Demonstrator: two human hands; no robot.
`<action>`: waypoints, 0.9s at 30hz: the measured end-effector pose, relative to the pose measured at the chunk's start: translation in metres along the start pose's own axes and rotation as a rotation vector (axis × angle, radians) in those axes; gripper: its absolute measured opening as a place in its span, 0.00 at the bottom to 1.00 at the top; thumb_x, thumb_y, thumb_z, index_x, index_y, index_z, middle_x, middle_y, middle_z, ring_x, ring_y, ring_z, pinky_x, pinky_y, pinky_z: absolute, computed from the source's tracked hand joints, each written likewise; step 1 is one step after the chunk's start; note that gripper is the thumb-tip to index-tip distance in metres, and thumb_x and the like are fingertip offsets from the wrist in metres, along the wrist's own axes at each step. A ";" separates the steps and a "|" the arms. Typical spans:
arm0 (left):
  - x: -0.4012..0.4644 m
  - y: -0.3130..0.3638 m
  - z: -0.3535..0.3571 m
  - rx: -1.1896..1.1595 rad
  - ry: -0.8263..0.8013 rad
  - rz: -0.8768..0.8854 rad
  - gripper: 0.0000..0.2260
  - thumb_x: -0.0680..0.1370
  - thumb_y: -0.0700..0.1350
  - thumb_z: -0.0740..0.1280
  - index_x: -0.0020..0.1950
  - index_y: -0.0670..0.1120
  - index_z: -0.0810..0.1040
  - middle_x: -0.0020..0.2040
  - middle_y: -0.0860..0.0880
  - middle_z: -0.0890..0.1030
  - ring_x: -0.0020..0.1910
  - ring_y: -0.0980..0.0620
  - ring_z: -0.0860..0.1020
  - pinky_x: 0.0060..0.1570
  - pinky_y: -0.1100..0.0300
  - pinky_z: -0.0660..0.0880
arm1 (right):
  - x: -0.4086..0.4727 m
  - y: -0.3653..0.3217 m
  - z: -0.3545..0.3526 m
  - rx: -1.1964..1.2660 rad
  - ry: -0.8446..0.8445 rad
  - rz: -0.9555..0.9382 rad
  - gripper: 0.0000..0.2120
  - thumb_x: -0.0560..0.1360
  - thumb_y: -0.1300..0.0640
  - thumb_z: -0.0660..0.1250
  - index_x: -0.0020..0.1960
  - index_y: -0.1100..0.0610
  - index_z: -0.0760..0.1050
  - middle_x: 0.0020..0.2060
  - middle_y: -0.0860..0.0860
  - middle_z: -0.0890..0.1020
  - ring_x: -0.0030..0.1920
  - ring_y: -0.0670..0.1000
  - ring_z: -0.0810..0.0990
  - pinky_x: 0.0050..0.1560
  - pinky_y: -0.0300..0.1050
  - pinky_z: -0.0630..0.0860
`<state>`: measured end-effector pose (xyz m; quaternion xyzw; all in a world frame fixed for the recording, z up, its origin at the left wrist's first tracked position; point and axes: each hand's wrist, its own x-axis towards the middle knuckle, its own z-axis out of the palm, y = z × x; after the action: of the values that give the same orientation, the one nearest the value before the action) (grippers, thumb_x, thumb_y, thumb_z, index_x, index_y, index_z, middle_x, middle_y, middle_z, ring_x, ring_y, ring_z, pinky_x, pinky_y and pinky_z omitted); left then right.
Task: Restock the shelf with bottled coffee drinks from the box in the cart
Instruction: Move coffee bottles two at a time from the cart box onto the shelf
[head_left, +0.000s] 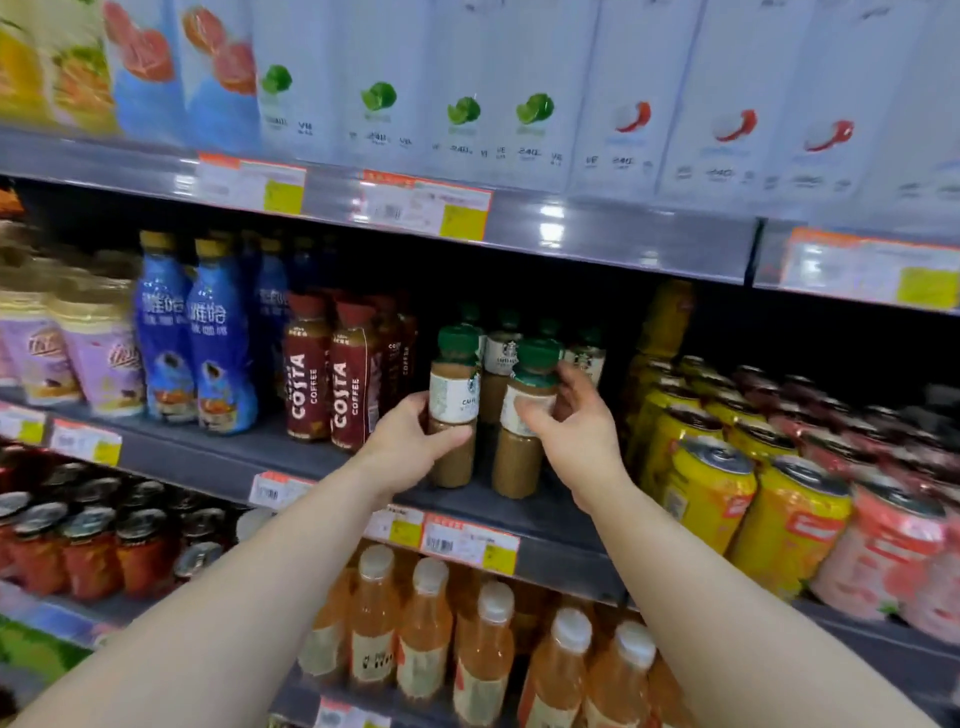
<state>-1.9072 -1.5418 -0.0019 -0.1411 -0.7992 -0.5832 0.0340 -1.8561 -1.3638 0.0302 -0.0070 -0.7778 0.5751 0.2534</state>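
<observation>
Two brown coffee bottles with green caps and white labels stand upright at the front of the middle shelf (218, 462). My left hand (410, 441) wraps the left coffee bottle (454, 400) around its lower half. My right hand (576, 426) grips the right coffee bottle (524, 457) at its label. Behind them stand a few more green-capped coffee bottles (501, 348). The box and the cart are out of view.
Red Costa coffee bottles (332, 379) and blue bottles (197, 338) stand to the left. Yellow cans (711, 483) and pink cans (883, 556) fill the right. Orange drink bottles (457, 639) sit on the shelf below; white cartons (519, 88) line the shelf above.
</observation>
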 end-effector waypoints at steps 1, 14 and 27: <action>0.007 -0.006 -0.003 0.008 -0.031 0.005 0.28 0.72 0.51 0.74 0.70 0.50 0.70 0.62 0.53 0.79 0.59 0.54 0.77 0.60 0.57 0.74 | 0.000 0.006 0.002 -0.074 -0.008 0.006 0.40 0.68 0.53 0.77 0.74 0.51 0.61 0.60 0.43 0.73 0.63 0.46 0.73 0.64 0.43 0.71; 0.052 -0.025 0.002 -0.002 -0.131 -0.049 0.35 0.66 0.44 0.79 0.68 0.46 0.67 0.61 0.48 0.77 0.57 0.51 0.76 0.54 0.60 0.73 | -0.001 0.039 0.010 -0.094 -0.004 0.281 0.35 0.71 0.63 0.73 0.73 0.55 0.60 0.65 0.54 0.75 0.57 0.48 0.74 0.53 0.41 0.72; 0.061 -0.032 0.012 0.099 0.016 -0.040 0.28 0.72 0.42 0.74 0.70 0.44 0.68 0.63 0.44 0.77 0.60 0.46 0.76 0.61 0.55 0.73 | 0.025 0.042 0.036 -0.324 0.053 0.264 0.33 0.65 0.56 0.79 0.65 0.57 0.68 0.59 0.51 0.78 0.52 0.47 0.74 0.52 0.41 0.73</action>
<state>-1.9722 -1.5282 -0.0215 -0.1185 -0.8294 -0.5447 0.0358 -1.9037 -1.3743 -0.0055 -0.1646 -0.8454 0.4705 0.1920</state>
